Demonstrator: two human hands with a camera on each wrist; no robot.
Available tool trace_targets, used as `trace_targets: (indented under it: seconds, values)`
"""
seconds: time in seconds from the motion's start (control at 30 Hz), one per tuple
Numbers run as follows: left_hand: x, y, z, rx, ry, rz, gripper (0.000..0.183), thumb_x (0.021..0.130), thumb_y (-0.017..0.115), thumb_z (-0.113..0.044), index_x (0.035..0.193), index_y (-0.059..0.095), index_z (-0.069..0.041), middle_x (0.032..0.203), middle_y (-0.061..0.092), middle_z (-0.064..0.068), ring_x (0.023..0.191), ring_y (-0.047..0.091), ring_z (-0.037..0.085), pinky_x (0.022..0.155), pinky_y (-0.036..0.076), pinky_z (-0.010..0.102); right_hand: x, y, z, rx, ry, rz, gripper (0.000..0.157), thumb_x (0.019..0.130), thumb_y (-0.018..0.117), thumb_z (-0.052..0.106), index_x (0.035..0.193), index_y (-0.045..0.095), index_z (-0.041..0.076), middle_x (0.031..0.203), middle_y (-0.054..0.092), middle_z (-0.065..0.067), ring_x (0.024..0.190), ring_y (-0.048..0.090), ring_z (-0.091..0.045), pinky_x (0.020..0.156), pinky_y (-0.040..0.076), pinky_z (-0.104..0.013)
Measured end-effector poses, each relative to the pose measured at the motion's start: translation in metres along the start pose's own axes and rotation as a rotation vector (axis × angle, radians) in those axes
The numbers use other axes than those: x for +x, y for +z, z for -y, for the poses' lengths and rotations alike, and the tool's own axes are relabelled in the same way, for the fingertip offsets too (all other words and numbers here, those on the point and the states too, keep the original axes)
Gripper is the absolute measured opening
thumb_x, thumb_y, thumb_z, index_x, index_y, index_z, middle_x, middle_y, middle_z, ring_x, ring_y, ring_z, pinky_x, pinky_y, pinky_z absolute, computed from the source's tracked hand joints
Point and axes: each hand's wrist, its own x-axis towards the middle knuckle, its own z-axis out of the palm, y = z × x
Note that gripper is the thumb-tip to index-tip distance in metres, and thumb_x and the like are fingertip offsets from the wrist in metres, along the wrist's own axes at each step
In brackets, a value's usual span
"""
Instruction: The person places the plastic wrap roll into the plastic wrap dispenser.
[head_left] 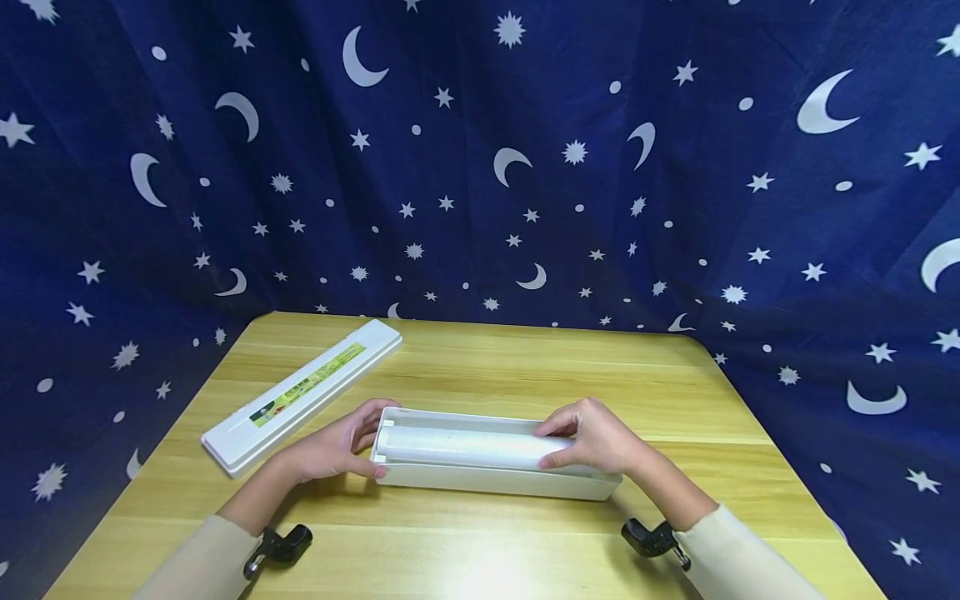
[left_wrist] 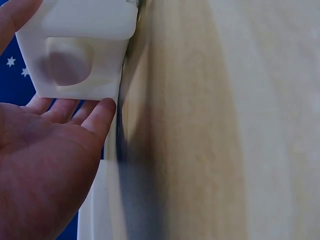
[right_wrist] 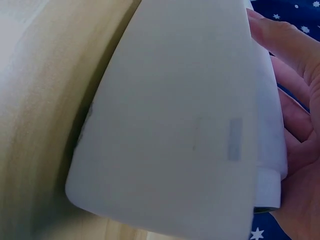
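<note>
A long white dispenser box (head_left: 487, 481) lies lidless on the table, tilted slightly down to the right. Inside it sits a white roll of cling film (head_left: 457, 447). My left hand (head_left: 337, 446) holds the box's left end, thumb at the front corner and fingers at the back. In the left wrist view, fingertips of the left hand (left_wrist: 65, 135) touch the edge of the box's end wall (left_wrist: 107, 70). My right hand (head_left: 592, 437) grips the roll near its right end, thumb in front and fingers behind. The right wrist view shows the roll's end (right_wrist: 267, 190) beyond the box's side (right_wrist: 165, 125).
A long white lid (head_left: 262, 442) with a yellow-green label lies diagonally at the table's left, close to my left hand. The wooden table (head_left: 465, 533) ends at a dark blue curtain (head_left: 465, 167) with moons and stars. Black wrist mounts (head_left: 281, 547) sit at both sleeves.
</note>
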Motion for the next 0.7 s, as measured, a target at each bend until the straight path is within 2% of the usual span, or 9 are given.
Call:
trace_targets:
  seconds: [0.27, 0.47, 0.7]
  values:
    - [-0.0001, 0.0, 0.0004, -0.005, 0.005, 0.002, 0.095, 0.081, 0.084, -0.005, 0.155, 0.024, -0.009, 0.155, 0.039, 0.023, 0.147, 0.037, 0.042, 0.107, 0.047, 0.02, -0.001, 0.0033, -0.0022, 0.012, 0.024, -0.011, 0.037, 0.074, 0.093, 0.027, 0.106, 0.081, 0.014, 0.103, 0.08, -0.002, 0.092, 0.075, -0.008, 0.08, 0.06, -0.023]
    - [-0.0005, -0.0002, 0.0007, 0.002, 0.009, 0.001, 0.095, 0.081, 0.084, -0.005, 0.155, 0.024, -0.009, 0.155, 0.04, 0.023, 0.146, 0.037, 0.042, 0.108, 0.047, 0.021, -0.0023, 0.0073, -0.0058, -0.006, 0.06, -0.011, 0.036, 0.073, 0.093, 0.03, 0.105, 0.082, 0.016, 0.105, 0.08, -0.001, 0.095, 0.074, -0.008, 0.082, 0.059, -0.022]
    - [-0.0002, -0.0005, 0.0009, 0.001, 0.011, 0.007, 0.094, 0.082, 0.083, -0.005, 0.155, 0.024, -0.009, 0.155, 0.04, 0.023, 0.147, 0.036, 0.043, 0.108, 0.047, 0.021, -0.0031, 0.0084, -0.0064, -0.029, 0.064, -0.019, 0.036, 0.073, 0.093, 0.031, 0.104, 0.082, 0.017, 0.106, 0.08, 0.0, 0.095, 0.074, -0.007, 0.082, 0.059, -0.022]
